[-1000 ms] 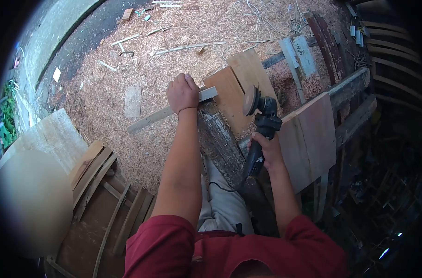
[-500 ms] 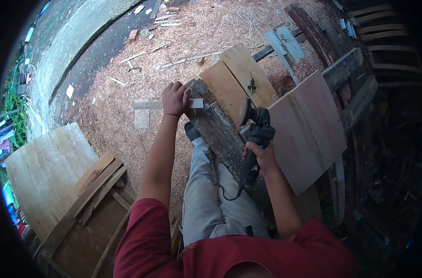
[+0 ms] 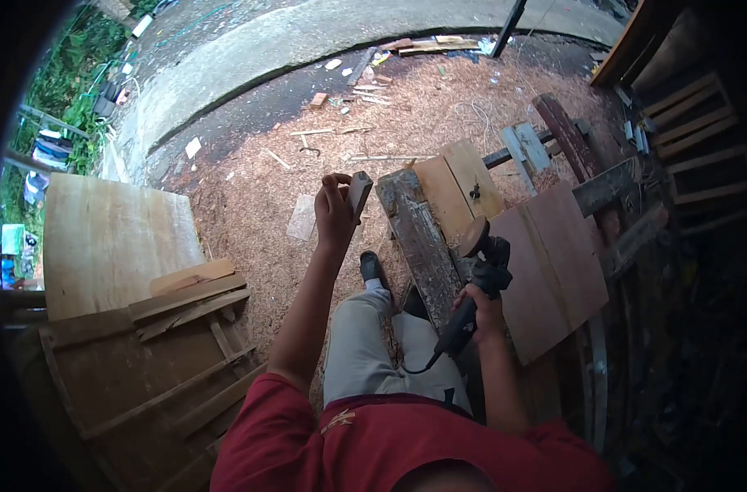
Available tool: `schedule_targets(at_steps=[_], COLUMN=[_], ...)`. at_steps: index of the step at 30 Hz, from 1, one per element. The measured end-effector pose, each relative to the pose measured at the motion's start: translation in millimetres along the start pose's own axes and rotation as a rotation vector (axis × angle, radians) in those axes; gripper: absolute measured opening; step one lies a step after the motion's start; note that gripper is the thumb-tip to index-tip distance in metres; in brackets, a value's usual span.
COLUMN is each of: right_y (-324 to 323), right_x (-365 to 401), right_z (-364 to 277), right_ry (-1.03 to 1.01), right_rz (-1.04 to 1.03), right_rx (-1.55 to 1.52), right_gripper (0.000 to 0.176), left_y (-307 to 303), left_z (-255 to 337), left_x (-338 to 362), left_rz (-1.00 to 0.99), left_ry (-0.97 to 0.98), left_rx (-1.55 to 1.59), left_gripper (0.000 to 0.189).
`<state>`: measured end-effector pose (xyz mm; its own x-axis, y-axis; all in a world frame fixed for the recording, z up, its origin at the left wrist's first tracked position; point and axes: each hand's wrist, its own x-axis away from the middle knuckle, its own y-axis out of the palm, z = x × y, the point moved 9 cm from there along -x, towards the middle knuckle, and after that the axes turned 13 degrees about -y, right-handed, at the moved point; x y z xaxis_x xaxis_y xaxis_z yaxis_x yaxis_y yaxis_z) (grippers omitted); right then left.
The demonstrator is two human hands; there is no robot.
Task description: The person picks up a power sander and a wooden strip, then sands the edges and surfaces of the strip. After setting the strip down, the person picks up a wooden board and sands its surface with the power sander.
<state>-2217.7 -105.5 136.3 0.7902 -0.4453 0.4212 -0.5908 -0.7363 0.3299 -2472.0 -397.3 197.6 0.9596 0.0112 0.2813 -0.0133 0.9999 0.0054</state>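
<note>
My left hand is wrapped round a short strip of wood, lifted and tilted up to the left of the worn timber beam. In my right hand is an angle grinder, gripped by its body. Its round sanding disc points up and away from me, apart from the wood strip. A cord runs from the grinder's rear end toward my lap. Beneath and beside the grinder lies a wide plywood panel.
Two light boards with a small dark key-like piece lie beyond the beam. At left, a plywood sheet stands by stacked planks. Wood shavings cover the ground. Slatted wooden frames are at far right.
My left hand has raised the wood strip off the beam and turned it upward. The grinder has shifted slightly right and lower in view. The camera has tilted up, showing more ground ahead.
</note>
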Motion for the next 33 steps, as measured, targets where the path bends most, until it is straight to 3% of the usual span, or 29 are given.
schedule_targets(at_steps=[9, 14, 21, 26, 29, 31, 33], right_y=[9.3, 29.1, 80.7, 113.8, 115.6, 119.7, 129.2], right_x=[84.7, 125.8, 196.0, 252.7, 266.0, 269.0, 270.1], right_z=[-5.8, 6.0, -0.8, -20.2, -29.4, -48.6, -52.8], right_ry=[-0.144, -0.271, -0.59, -0.759, -0.824, -1.076, -1.189], right_rz=[0.09, 0.19, 0.352, 0.286, 0.229, 0.208, 0.177], right_rx=[-0.068, -0.178, -0.088, 0.039, 0.192, 0.508, 0.658], right_gripper=[0.03, 0.03, 0.028, 0.04, 0.051, 0.066, 0.074], left_y=[-98.9, -165.0, -250.3, -283.1, -300.1, -310.1, -315.5], left_z=[126.0, 143.7, 148.8, 144.0, 158.0, 168.5, 164.4], left_x=[155.9, 200.0, 239.7, 240.8, 256.4, 267.7, 269.2], left_rz=[-0.151, -0.2, -0.376, -0.434, -0.329, -0.243, -0.17], left_ry=[-0.15, -0.164, -0.195, -0.245, -0.15, -0.087, 0.012], left_rx=[0.246, 0.283, 0.293, 0.246, 0.121, 0.07, 0.048], left_gripper=[0.074, 0.077, 0.075, 0.076, 0.079, 0.081, 0.086])
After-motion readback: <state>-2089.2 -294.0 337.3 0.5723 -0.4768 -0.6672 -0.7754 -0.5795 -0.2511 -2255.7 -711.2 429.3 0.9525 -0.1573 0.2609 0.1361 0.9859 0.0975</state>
